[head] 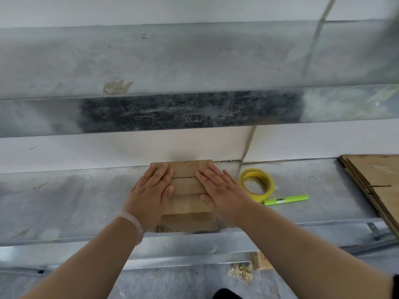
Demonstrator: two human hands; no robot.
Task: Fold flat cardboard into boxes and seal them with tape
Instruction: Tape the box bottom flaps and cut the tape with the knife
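A small brown cardboard box [186, 186] stands on a grey metal shelf [75, 201], pushed close to the white wall. Its top flaps are folded down and meet at a seam across the top. My left hand [151, 188] lies flat on the left side of the top, fingers straight. My right hand [218, 188] lies flat on the right side, pressing the flaps down. A yellow tape roll [257, 184] lies flat just right of the box. A green pen-shaped tool [286, 199] lies beside the roll.
A stack of flat cardboard sheets [375, 180] lies at the right end of the shelf. A metal shelf [172, 61] hangs above. Scraps [240, 274] and a cardboard piece [260, 261] lie on the floor below.
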